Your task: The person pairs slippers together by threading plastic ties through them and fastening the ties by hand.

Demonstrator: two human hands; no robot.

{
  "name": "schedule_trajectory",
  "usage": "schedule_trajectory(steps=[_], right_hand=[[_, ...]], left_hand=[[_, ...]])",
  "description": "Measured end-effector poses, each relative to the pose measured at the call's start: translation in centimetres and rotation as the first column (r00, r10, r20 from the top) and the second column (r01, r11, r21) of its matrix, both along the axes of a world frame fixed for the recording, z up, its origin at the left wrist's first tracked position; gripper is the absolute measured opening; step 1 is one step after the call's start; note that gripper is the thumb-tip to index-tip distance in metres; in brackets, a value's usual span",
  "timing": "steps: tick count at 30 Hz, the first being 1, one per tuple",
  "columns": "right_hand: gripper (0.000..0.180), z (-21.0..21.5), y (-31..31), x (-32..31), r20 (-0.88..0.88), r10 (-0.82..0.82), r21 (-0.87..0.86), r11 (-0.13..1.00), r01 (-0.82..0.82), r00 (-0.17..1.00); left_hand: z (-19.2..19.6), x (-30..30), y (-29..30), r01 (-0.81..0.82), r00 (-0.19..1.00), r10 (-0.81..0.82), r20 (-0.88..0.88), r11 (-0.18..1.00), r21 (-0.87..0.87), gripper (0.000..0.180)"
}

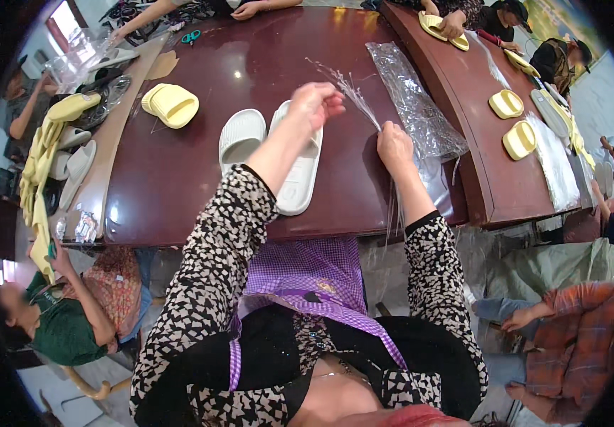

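Observation:
My right hand (396,147) is closed round a bundle of thin clear plastic strands (353,94). Their upper ends fan out to the upper left, and more strands hang below the fist. Close by the fanned part is my left hand (314,105), slightly blurred, its half-curled fingers apart and nothing visible in them. Beneath my left forearm lies a pair of off-white slide sandals: the left sandal (243,135) and the right sandal (298,185), the latter partly hidden by the arm.
A pale yellow pair of slides (172,105) lies left on the dark red table (179,185). Clear plastic bags (421,107) lie to the right. Yellow slides (519,139) rest on the adjoining table. Teal scissors (191,37) lie at the far edge. Several people work around.

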State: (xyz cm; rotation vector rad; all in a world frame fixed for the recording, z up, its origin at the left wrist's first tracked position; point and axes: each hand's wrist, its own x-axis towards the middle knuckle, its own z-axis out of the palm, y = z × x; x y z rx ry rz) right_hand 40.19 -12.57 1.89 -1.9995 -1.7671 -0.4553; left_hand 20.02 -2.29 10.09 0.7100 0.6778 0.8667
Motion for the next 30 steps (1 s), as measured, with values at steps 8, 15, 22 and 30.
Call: schedule_trajectory(steps=[8,15,22,30], right_hand=[[0.007,-0.2,0.4,0.9,0.034,-0.039,-0.01,0.999,0.039,0.999],[0.014,2.3,2.7,2.6,-0.051,-0.137,-0.018,0.991,0.136,0.989],[0.022,8.8,1.2,-1.4,0.157,-0.077,0.106,0.993,0.061,0.985],[0.025,12.4,-6.6,-16.1,-0.751,0.432,0.129,0.837,-0.531,0.499]], left_hand=[[3.4,-11.5,5.9,-0.312,0.941,0.299,0.156,0.948,0.067,0.004],[4.2,-19.3,1.1,-0.291,0.936,0.258,0.241,0.95,0.11,0.006],[1.8,-20.0,-7.9,-0.362,0.879,0.311,0.363,0.929,0.081,0.007],[-0.2,-13.1,-12.6,-0.318,0.865,0.321,0.386,0.945,-0.075,0.007]])
